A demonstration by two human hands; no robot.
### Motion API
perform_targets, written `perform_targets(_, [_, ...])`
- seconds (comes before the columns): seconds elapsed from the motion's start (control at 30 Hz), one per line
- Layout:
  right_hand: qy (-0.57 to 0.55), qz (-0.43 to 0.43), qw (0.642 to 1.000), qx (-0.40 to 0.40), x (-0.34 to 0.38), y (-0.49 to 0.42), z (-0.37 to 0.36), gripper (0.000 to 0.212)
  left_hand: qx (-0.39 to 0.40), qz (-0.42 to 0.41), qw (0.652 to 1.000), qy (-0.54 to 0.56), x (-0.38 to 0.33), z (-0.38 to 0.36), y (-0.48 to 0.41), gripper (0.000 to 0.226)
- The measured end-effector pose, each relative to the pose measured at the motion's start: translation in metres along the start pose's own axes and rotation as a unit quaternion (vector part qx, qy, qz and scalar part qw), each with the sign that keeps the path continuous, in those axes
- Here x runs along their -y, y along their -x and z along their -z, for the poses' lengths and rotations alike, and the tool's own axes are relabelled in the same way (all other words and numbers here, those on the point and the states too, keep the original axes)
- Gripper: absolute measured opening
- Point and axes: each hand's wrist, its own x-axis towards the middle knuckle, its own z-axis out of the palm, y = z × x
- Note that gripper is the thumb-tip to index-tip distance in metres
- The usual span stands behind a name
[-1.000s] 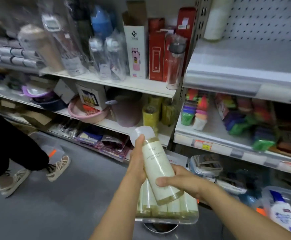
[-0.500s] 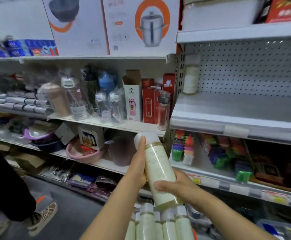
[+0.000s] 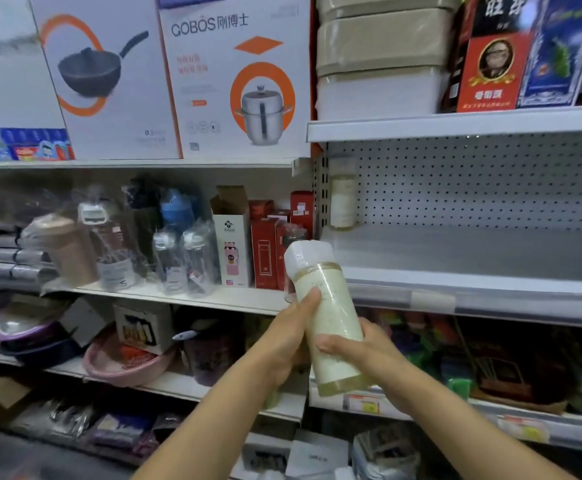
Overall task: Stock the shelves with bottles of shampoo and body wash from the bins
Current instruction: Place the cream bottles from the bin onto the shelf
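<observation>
I hold a cream bottle [image 3: 327,317] with a white cap and gold bands in both hands, tilted slightly left, in front of the shelf edge. My left hand [image 3: 284,341] grips its left side with the thumb up along the body. My right hand [image 3: 355,351] wraps the lower right side, thumb across the front. Behind it lies a nearly bare grey shelf [image 3: 473,258] with a pegboard back. One matching cream bottle [image 3: 343,194] stands upright at that shelf's far left back corner.
Left of the bare shelf stand wrapped drinking bottles [image 3: 178,251] and red boxes [image 3: 265,251]. Cookware boxes [image 3: 237,77] fill the shelf above left; stacked tubs [image 3: 383,53] sit above right. Coloured goods [image 3: 421,341] crowd the shelf below.
My view has tilted upward, so the bin of bottles and the floor have dropped out of sight. Both hands have lifted the bottle up to the level of the bare shelf.
</observation>
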Motion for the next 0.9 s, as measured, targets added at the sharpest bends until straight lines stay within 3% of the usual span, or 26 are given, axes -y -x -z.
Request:
perform_targets(0.13, [0.011, 0.0, 1.0, -0.008, 0.015, -0.024, 0.02, 0.059, 0.045, -0.017, 0.999, -0.006, -0.015, -0.004, -0.021, 0.052])
perform_targets(0.33, [0.017, 0.006, 0.999, -0.032, 0.045, -0.068, 0.045, 0.082, 0.016, -0.053, 0.998, -0.018, -0.048, -0.015, -0.061, 0.044])
perform_targets(0.43, [0.022, 0.005, 0.999, -0.025, 0.06, -0.087, 0.059, 0.08, 0.016, -0.057, 0.998, -0.025, -0.061, -0.019, -0.082, 0.049])
perform_targets(0.57, [0.033, 0.008, 0.999, -0.019, 0.073, -0.11, 0.082, 0.055, 0.025, -0.068, 0.997, -0.004, -0.072, -0.028, -0.112, 0.055])
perform_targets(0.67, [0.043, 0.009, 0.998, -0.04, 0.07, -0.134, 0.102, 0.069, 0.033, -0.071, 0.997, 0.017, -0.075, -0.038, -0.135, 0.052])
perform_targets(0.8, [0.033, 0.02, 0.997, -0.072, 0.063, -0.16, 0.127, 0.063, 0.039, -0.083, 0.996, 0.005, -0.078, -0.055, -0.166, 0.045])
perform_targets(0.9, [0.029, 0.035, 0.995, -0.085, 0.056, -0.178, 0.144, 0.079, 0.052, -0.096, 0.994, -0.003, -0.08, -0.068, -0.189, 0.045])
